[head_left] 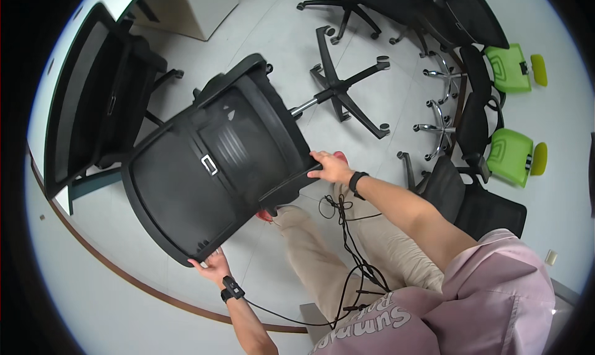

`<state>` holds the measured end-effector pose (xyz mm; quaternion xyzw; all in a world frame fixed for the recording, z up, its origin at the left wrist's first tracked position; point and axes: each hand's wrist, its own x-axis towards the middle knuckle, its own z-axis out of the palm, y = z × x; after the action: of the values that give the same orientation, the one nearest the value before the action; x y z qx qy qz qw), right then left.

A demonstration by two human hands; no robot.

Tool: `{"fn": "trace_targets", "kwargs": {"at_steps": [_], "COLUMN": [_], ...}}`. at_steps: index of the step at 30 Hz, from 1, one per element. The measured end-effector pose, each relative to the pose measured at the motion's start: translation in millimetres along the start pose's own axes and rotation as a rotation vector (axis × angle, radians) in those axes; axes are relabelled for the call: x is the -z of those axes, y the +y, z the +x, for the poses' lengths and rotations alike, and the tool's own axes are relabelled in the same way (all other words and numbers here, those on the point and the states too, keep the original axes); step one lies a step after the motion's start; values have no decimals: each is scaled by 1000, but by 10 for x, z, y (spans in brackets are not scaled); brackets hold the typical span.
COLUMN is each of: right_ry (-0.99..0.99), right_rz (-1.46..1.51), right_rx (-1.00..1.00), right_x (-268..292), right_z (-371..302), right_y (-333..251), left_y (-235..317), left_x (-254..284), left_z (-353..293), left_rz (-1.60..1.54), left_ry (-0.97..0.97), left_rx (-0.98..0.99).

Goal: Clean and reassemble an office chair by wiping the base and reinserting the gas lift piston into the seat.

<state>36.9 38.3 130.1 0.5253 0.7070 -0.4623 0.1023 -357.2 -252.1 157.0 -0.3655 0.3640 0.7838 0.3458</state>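
A black office chair (186, 188) is tilted in front of me, its mesh backrest facing up. Its bare metal post (304, 108) runs to a black five-legged wheel base (338, 85), which lies tipped on the floor. My left hand (215, 267) grips the backrest's frame at its near corner, the thumb in front and fingers showing through the mesh from behind. On the chair's right side, my right hand (333, 169) is closed over the end of the armrest (291, 188).
Another black chair (93, 107) stands at the left beside a white desk. Several black chairs crowd the upper right, and green chairs (509, 153) are along the right wall. A black cable (353, 249) hangs before my legs, and another runs from my left wrist.
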Motion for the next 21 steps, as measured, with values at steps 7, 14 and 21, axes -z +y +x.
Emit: {"fn": "trace_targets", "kwargs": {"at_steps": [7, 14, 21], "right_ry": [139, 347, 492], "right_rz": [-15, 97, -19], "right_rx": [-25, 193, -28], "right_x": [113, 1024, 1668], "right_z": [-120, 20, 19], "right_y": [-77, 6, 1], "left_y": [128, 181, -450], "left_x": [117, -765, -1218], "left_z": [-266, -1041, -1818], "left_rz": [115, 889, 951], "left_ry": [-85, -150, -384], "left_rx": [47, -216, -490]}}
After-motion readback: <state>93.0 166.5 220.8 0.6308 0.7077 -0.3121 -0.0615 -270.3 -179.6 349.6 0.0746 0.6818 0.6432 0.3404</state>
